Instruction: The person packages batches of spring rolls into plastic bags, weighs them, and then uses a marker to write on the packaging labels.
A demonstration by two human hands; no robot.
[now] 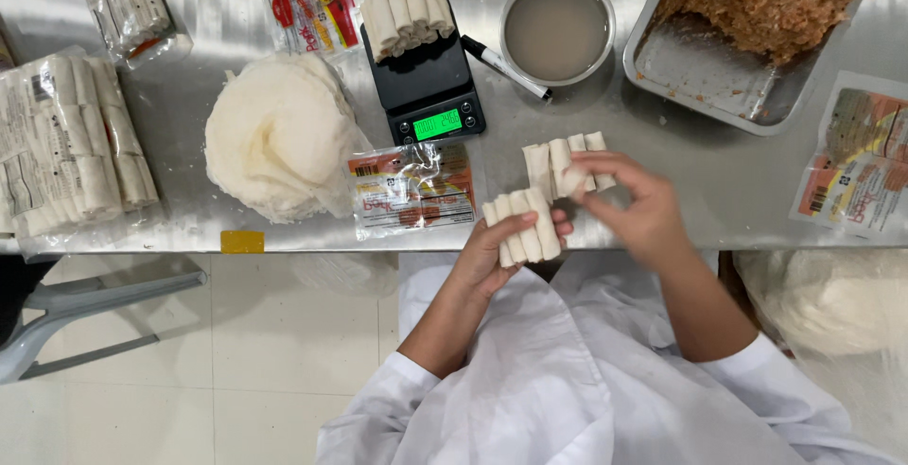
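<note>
Head view: your left hand [487,255] clasps 3 spring rolls [522,227]; right hand [636,208] pinches another roll [570,179] just beyond, apparently gathering a batch.

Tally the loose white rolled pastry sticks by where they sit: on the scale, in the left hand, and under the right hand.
White rolled pastry sticks on the black digital scale: 6
Sticks held in the left hand: 4
Sticks on the steel table at the right hand: 4
Total: 14

Shiny steel table [719,200], pale tiled floor [236,361] below, grey chair leg [85,309] at left, bright overhead light
</note>
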